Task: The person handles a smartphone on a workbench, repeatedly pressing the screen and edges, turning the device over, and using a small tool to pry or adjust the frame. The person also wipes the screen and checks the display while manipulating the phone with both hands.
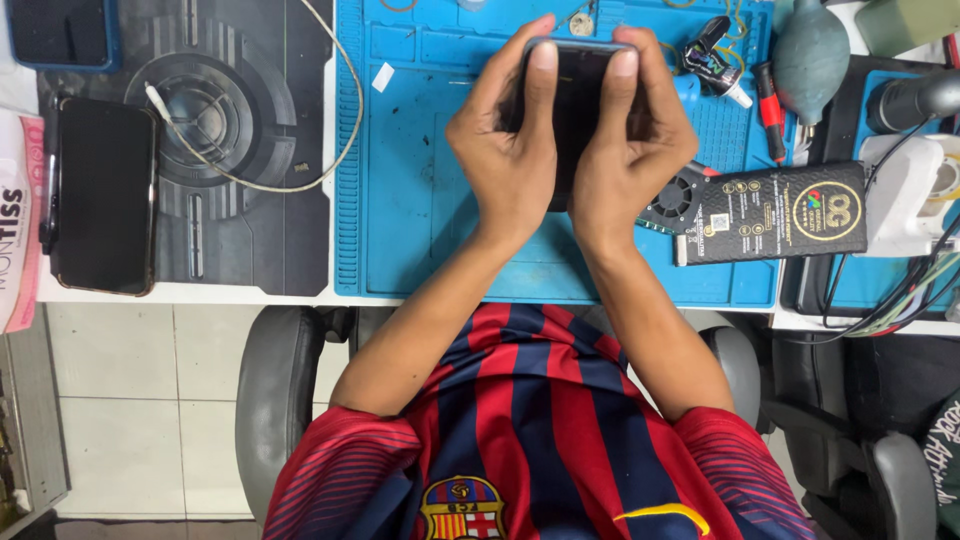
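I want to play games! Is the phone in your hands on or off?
It looks off: the phone screen is plain black between the left hand and right hand. A sleeping screen would look the same.

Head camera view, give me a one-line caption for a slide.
Both hands, left hand and right hand, grip a dark phone over a blue work mat.

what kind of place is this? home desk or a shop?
Most likely a phone repair bench. Both hands, left hand and right hand, press on a dark phone over a blue repair mat; a rubber air blower, a small fan and another phone lie nearby.
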